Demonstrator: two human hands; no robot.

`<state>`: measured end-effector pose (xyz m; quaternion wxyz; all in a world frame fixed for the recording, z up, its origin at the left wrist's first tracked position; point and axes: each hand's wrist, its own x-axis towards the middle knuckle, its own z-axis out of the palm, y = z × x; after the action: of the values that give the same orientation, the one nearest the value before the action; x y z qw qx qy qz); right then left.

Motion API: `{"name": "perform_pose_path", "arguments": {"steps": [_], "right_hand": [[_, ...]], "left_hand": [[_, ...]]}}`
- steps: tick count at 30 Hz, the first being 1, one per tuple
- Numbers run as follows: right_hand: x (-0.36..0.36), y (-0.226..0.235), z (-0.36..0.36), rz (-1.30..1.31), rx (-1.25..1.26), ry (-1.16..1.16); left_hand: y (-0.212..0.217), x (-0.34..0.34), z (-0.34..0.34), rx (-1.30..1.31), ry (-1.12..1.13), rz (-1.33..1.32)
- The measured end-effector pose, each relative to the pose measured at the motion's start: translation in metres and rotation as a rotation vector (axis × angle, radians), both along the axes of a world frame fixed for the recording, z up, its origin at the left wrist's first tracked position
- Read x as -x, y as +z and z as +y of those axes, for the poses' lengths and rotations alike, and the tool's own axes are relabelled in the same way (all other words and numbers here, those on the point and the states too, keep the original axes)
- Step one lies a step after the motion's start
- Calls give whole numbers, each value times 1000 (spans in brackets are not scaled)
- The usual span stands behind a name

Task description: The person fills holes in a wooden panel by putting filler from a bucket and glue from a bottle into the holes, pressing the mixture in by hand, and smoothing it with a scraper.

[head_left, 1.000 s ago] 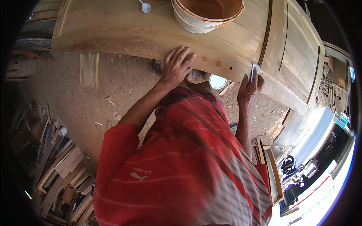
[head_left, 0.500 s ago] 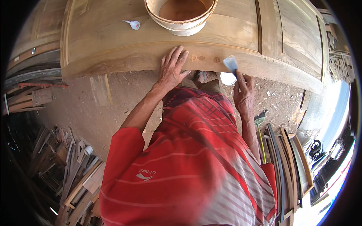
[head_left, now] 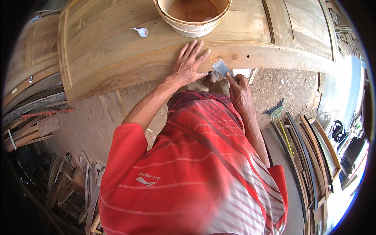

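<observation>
Across the top of the view lies the panelled wooden door (head_left: 117, 51), flat and raised off the dirt ground, so its near rail sits at your working height. On the door, just beyond your hands, the pale bucket (head_left: 192, 17) of brown filler stands within easy reach. Your left hand (head_left: 188, 64) rests on the door's near rail, fingers spread flat, apparently bracing you. Your right hand (head_left: 238, 88), at the door's edge, pinches a small putty knife (head_left: 221, 66), blade tilted onto the rail beside two small holes (head_left: 241, 56). Farther left on the door: a small white scrap (head_left: 141, 31).
</observation>
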<state>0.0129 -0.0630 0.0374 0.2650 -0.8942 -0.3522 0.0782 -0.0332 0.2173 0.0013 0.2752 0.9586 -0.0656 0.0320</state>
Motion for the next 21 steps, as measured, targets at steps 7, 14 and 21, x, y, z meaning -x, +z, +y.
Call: {"name": "perform_pose_path", "arguments": {"steps": [7,14,21], "right_hand": [[11,6,17,-13,3,-60],[17,4,20,1,-85,-93],[28,-4,25,-38,-39,-105]], "left_hand": [[-9,0,-1,8,1,-49],[-14,1,-2,16,9,-92],[-13,0,-1,24,8,-88]]}}
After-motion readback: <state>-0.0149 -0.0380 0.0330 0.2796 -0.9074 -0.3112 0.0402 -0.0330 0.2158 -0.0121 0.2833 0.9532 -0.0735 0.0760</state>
